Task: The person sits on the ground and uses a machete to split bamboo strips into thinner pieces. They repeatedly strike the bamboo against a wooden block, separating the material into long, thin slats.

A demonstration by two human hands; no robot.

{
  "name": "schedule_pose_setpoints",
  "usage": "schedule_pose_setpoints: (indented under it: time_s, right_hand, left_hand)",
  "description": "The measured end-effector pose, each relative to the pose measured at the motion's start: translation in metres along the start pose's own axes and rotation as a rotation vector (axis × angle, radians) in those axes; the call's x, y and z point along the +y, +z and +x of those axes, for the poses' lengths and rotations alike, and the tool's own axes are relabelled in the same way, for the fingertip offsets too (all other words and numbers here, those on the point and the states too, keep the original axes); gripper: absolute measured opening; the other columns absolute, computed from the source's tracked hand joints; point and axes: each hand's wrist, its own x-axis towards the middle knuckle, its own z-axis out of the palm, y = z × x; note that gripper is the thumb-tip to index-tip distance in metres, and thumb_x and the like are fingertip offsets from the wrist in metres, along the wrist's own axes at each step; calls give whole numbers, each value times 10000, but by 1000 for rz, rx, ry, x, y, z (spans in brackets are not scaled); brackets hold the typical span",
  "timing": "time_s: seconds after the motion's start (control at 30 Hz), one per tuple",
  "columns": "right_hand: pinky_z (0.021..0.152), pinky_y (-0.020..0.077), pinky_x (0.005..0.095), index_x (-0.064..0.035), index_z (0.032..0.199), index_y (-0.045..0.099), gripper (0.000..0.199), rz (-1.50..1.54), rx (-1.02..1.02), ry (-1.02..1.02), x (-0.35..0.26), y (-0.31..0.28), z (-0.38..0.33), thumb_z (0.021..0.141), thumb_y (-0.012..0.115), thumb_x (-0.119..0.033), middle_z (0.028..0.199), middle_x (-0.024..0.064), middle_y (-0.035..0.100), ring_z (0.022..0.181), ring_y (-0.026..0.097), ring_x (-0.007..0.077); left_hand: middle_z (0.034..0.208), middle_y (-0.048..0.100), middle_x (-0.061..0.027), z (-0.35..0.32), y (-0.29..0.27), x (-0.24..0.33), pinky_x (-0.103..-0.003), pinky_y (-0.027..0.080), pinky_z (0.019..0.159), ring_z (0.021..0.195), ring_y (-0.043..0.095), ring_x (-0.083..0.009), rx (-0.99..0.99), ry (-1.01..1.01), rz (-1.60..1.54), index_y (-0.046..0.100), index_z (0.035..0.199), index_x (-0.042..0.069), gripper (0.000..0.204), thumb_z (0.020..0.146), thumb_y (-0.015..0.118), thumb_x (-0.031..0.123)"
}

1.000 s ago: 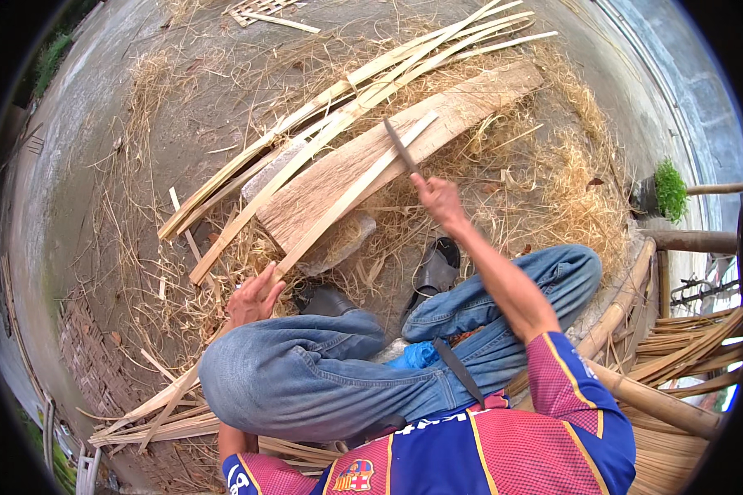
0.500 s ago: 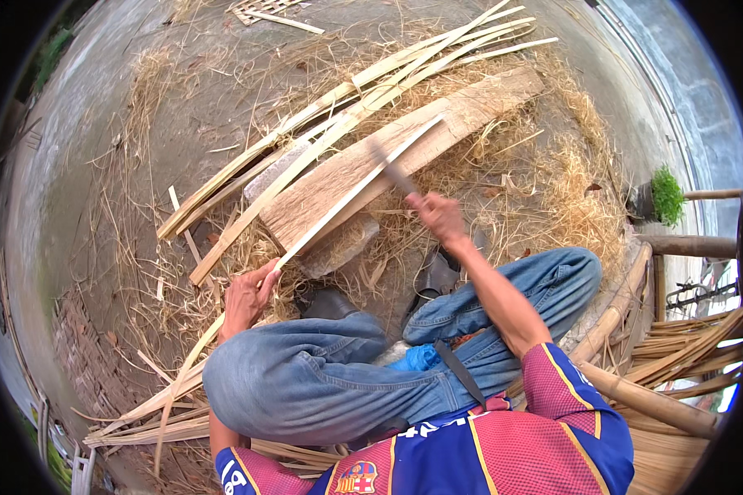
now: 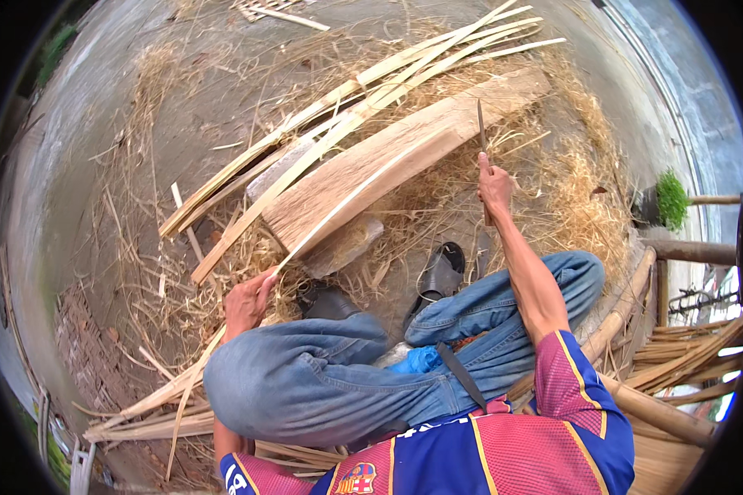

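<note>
My left hand [image 3: 248, 304] is closed round the near end of a thin pale bamboo strip [image 3: 351, 202]. That strip runs away to the upper right, lying along a broad wooden board [image 3: 330, 186]. Out to the right, my right hand [image 3: 494, 188] grips a knife [image 3: 481, 132] by its handle, the narrow dark blade pointing away from me. The blade is apart from the strip and stands near the board's far right part. A grey stone block [image 3: 344, 245] props up the board's near end.
Several long bamboo strips [image 3: 305, 153] lie beyond the board, over another pale block. Curly shavings [image 3: 578, 186] litter the ground. More strips [image 3: 157, 417] lie by my left leg. Bamboo poles [image 3: 623, 309] and a potted green plant [image 3: 669, 200] stand at the right.
My right hand has swung the knife outward, away from the strip and to the right, farther from me. The left hand keeps its hold on the strip, with little movement.
</note>
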Motion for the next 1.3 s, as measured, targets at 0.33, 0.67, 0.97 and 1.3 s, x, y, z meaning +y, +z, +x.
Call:
schedule_pose_setpoints:
  time_s: [0.33, 0.67, 0.97, 1.3]
  right_hand:
    - [482, 463, 435, -43, 657, 552, 695, -191, -350, -434, -85, 28, -92, 969, 551, -664, 504, 126, 547, 472, 578, 263]
    - [294, 289, 278, -69, 777, 636, 564, 61, -778, -528, -123, 37, -189, 998, 558, -582, 485, 0, 521, 357, 414, 93]
    - [324, 267, 306, -134, 620, 504, 649, -78, -503, -399, -69, 31, -129, 999, 492, -662, 471, -22, 472, 386, 404, 91]
    - [331, 308, 333, -113, 607, 503, 644, -84, -568, -571, -40, 25, -97, 967, 579, -641, 452, -1, 476, 367, 418, 122]
  left_hand:
    - [560, 516, 29, 35, 19, 23, -266, 406, 456, 467, 480, -72, -483, -333, -448, 724, 1000, 50, 506, 1077, 471, 482]
    - [714, 632, -203, 18, 52, 10, -508, 442, 647, 715, 624, -408, -41, -66, 20, 644, 801, 32, 452, 1038, 551, 406]
    - [802, 683, -202, -1, 28, 7, -501, 483, 706, 796, 667, -399, -95, -216, 72, 687, 824, 63, 452, 1019, 559, 450]
    - [731, 653, -168, -42, -9, 14, -465, 456, 689, 697, 619, -332, -59, -211, 137, 704, 851, 40, 417, 1009, 598, 411]
